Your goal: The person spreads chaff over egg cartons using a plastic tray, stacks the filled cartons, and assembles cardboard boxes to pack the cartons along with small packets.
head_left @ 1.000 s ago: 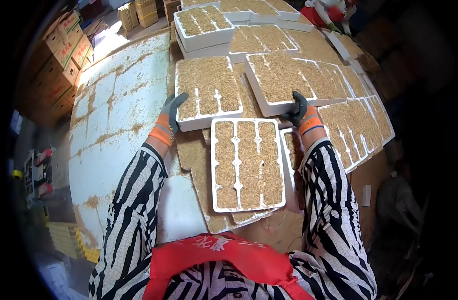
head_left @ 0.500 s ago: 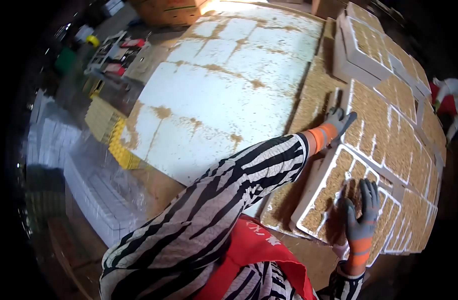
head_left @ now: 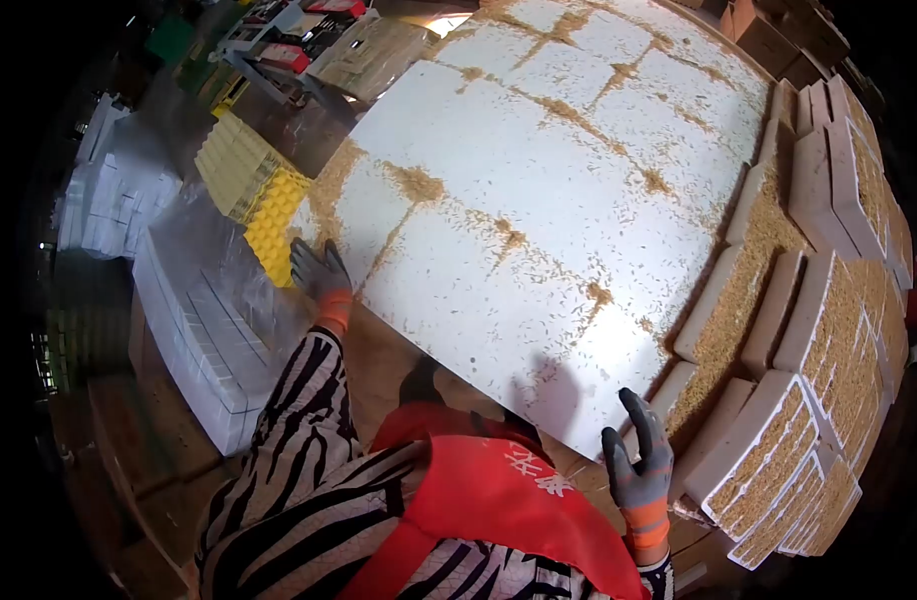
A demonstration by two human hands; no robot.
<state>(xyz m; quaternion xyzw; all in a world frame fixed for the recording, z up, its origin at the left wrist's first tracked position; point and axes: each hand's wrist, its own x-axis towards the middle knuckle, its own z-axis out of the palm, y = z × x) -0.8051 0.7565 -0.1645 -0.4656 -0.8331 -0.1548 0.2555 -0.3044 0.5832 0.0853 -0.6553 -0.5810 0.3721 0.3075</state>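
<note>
My left hand, in a grey and orange glove, reaches over the near left corner of the white tabletop, beside the yellow egg trays. Its fingers are spread and hold nothing. My right hand, gloved alike, is over the table's near right edge with thumb and fingers apart, empty. Just right of it stand white foam trays filled with brown grain-like material. More filled trays lie stacked and overlapping along the right side. Brown bits are scattered in lines over the white surface.
A plastic-wrapped stack of white foam pieces stands at the left, with cardboard boxes below it. A metal rack with red items is at the back left. Brown cartons stand at the back right.
The view has swung left, so the filled trays now sit at the far right. Both hands have left the trays; my left hand has moved over to the yellow trays' side.
</note>
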